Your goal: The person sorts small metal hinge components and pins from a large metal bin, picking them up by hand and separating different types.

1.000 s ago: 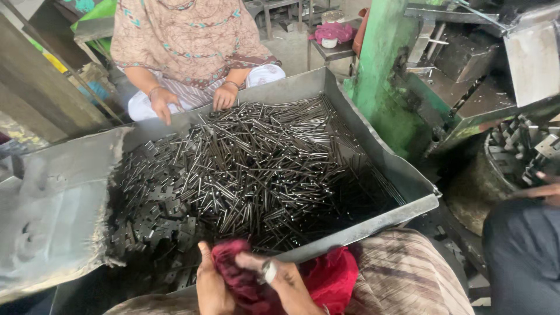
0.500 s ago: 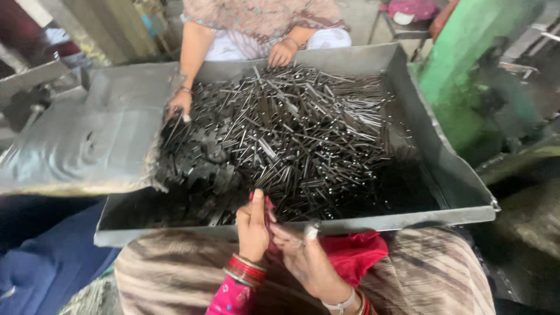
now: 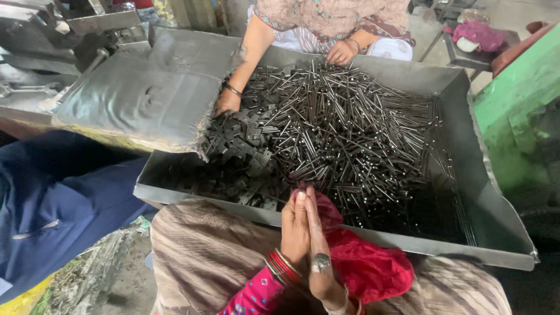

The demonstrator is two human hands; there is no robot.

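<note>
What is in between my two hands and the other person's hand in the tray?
In the head view, a heap of thin dark metal rods and flat metal pieces fills the tray between your pressed-together hands and the other person's hand.

dark glossy metal rods in matt grey sheet-metal tray; soft red cloth; wrinkled grey sheet.

1. Soft, even daylight fills the scene; it looks brightest at the top, around the concrete floor.
2. The grey sheet at the left carries a dull sheen, and the metal rods glint in thin highlights.
3. The tray is darkest in its lower right corner, where detail sinks into shadow.
4. Shadows are faint and without hard edges.
5. The middle is fairly sharp; the hands at the bottom look slightly soft.
6. The tray's edges splay outward, a wide-lens stretch.
</note>
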